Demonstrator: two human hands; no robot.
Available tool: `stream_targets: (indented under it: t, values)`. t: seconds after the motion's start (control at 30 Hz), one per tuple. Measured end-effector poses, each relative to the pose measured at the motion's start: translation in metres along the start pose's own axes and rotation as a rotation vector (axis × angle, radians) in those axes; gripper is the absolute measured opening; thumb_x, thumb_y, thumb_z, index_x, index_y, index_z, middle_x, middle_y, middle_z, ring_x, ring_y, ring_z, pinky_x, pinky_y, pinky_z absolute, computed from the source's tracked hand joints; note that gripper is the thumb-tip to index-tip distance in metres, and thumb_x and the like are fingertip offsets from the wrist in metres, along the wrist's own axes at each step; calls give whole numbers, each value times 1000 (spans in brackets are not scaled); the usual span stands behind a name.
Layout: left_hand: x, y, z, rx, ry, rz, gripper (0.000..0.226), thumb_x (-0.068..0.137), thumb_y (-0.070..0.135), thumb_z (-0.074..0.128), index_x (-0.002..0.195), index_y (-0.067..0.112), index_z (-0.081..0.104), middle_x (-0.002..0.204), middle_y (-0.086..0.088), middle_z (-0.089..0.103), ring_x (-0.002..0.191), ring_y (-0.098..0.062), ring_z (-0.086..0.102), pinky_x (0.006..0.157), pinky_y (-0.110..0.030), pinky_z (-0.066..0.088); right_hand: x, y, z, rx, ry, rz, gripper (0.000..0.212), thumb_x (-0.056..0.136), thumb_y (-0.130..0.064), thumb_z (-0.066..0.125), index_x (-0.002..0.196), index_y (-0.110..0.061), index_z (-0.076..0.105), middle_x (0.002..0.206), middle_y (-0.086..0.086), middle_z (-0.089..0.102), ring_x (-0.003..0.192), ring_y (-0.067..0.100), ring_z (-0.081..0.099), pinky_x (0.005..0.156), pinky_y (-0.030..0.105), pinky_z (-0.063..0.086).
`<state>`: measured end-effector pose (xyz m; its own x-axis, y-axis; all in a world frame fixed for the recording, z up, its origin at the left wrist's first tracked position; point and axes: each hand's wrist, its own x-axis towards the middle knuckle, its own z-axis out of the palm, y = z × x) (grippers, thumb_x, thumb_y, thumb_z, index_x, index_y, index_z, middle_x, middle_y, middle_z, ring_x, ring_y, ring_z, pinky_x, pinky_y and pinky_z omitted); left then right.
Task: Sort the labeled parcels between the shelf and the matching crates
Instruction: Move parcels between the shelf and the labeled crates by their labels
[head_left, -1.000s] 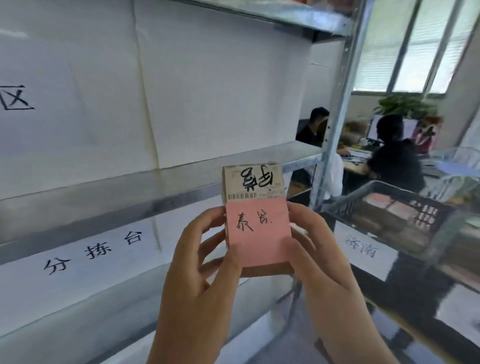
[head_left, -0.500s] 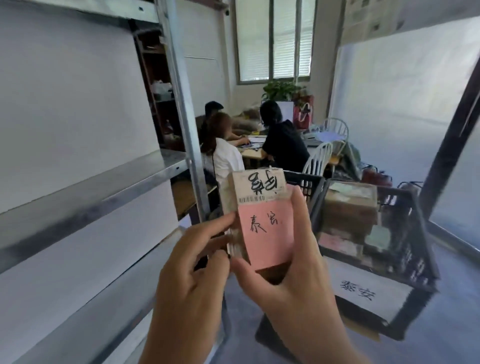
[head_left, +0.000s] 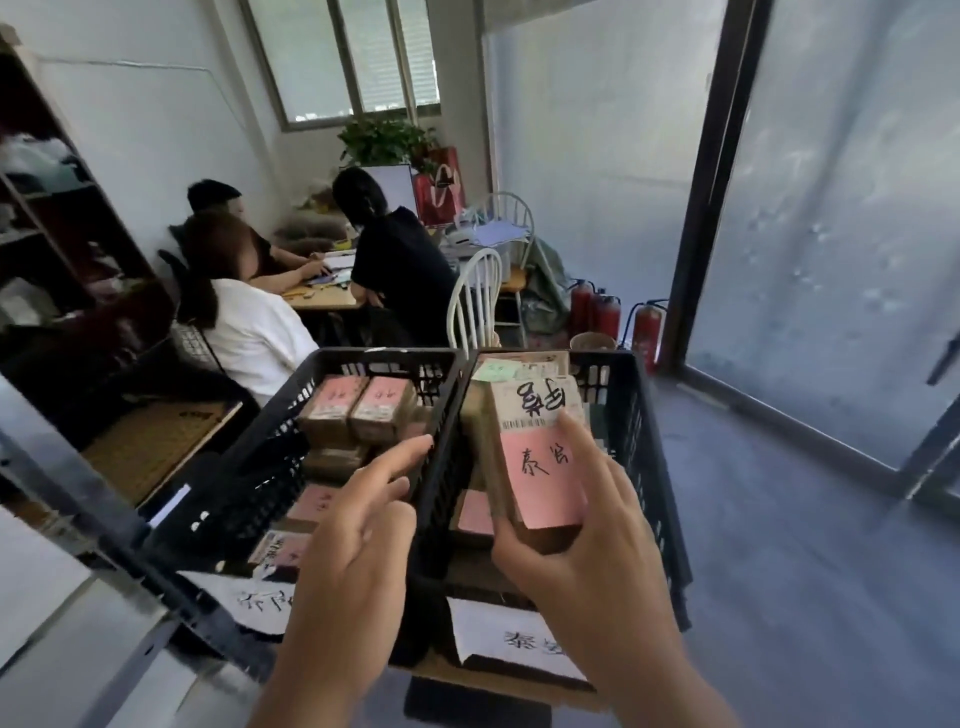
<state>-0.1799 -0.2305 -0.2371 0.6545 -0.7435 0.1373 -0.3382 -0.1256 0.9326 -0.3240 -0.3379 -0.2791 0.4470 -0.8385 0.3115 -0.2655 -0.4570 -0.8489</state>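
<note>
- Right hand (head_left: 592, 561) gripping pink-labeled parcel (head_left: 535, 457), thumb under bottom edge, fingers curled along right side; held upright over right black crate (head_left: 644, 467).
- Left hand (head_left: 353, 540) loose, half-spread, holding nothing, hovering over left black crate (head_left: 270, 431).
- Best: match parcel label to crate's front tag (head_left: 514, 642), lower flat onto stacked parcels, then release.

Two bare hands (head_left: 358, 540), bare forearms, no sleeves visible

— What does the pink paper label (head_left: 540, 475) on the brown cardboard parcel (head_left: 524, 452) say?
— Handwritten "泰安". The white sign (head_left: 511, 642) on the right black plastic crate (head_left: 641, 467) reads "泰安" too.
</note>
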Motion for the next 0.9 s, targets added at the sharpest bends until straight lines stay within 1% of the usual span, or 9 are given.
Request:
stream_targets:
  t: [0.07,0.27,0.4,0.47,0.57,0.63,0.7,0.8,0.9]
  values:
    - [24,-12,4,22,-10,-29,40,100,43,42,131,63,57,137,32,57,129,13,50,110,-34,43,14,22,4,-31,10,56,94,77,-53,80,147,-68,19,128,-44,33,110,-15,45,77,24,60]
    - [108,-60,5,23,-26,-35,39,107,30,42,129,56,60,102,33,68,74,9,55,69,-19,48,50,75,44,-97,-20,220,96,77,-51,83,149,-65,20,125,-42,35,103,-5,55,77,24,61]
    - [164,-92,3,21,-98,-52,38,108,23,43,132,49,59,83,21,50,60,16,53,56,-2,43,73,95,98,-135,-40,327,98,67,-70,70,150,-61,20,123,-36,35,102,4,58,80,30,61]
    - [188,-108,3,20,-139,-79,39,108,24,43,138,44,57,84,20,48,60,19,51,56,2,41,85,103,127,-188,-47,343,96,66,-78,60,151,-57,19,119,-34,36,103,-1,52,86,26,55]
    - [217,-127,3,19,-191,-120,38,108,25,43,138,42,58,85,20,50,60,23,51,54,3,40,101,112,163,-225,-75,434,96,77,-66,71,155,-52,18,118,-24,37,106,-1,46,82,14,41]
    - [232,-139,3,38,-216,-127,37,108,27,43,138,43,58,88,20,52,62,25,50,54,2,41,110,122,182,-253,-97,478,97,77,-60,74,155,-51,18,121,-20,39,111,3,45,92,19,42]
    - [244,-150,2,55,-230,-143,37,108,30,42,138,45,56,104,22,58,76,30,50,63,-2,43,120,131,197,-255,-85,512,97,76,-59,73,155,-51,18,123,-17,40,115,8,46,101,29,45]
    - [260,-168,6,62,-245,-174,37,107,32,42,139,47,56,138,25,53,110,29,41,81,-7,33,136,142,215,-270,-95,569,96,82,-59,73,158,-50,15,135,-11,40,116,9,42,98,26,39]
    - [268,-178,13,49,-243,-188,37,107,32,42,137,47,57,142,28,51,119,27,37,87,-6,31,144,153,224,-313,-106,560,97,83,-67,66,161,-45,14,145,-7,36,127,15,45,106,32,45]
